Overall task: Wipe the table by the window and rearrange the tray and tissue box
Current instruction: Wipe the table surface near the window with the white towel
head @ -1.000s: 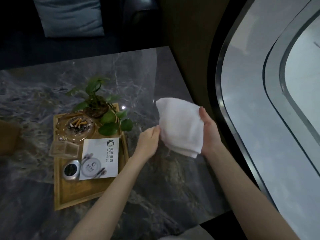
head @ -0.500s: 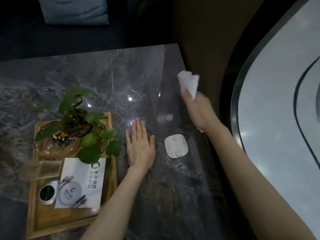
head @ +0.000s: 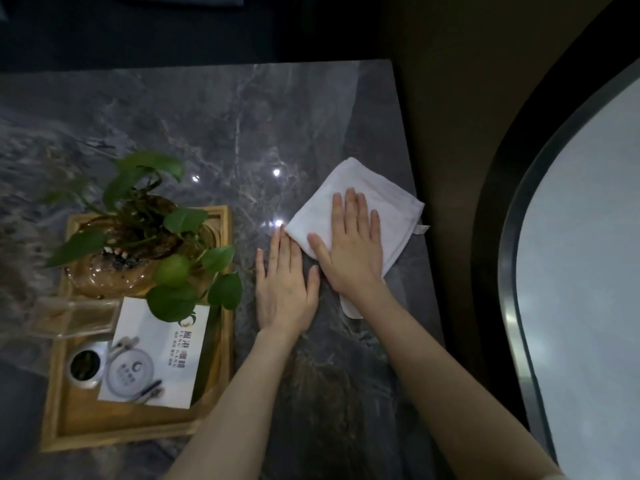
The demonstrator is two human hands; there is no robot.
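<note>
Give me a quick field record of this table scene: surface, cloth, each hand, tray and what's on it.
surface: dark marble table
cloth: white cloth, spread flat near the table's window-side edge
right hand: flat, pressing on the cloth
left hand: flat on the table, fingertips at the cloth's corner
tray: wooden tray, left of the hands
tray contents: potted plant, printed card, small round tin

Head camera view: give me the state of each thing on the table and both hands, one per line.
White folded cloth: spread flat on table, near window edge.
Right hand: flat, pressing cloth.
Left hand: flat on grey marble table, fingertips touching cloth's corner.
Wooden tray: loaded, beside left hand.
Glass ashtray: holds cigarette butts.
</note>
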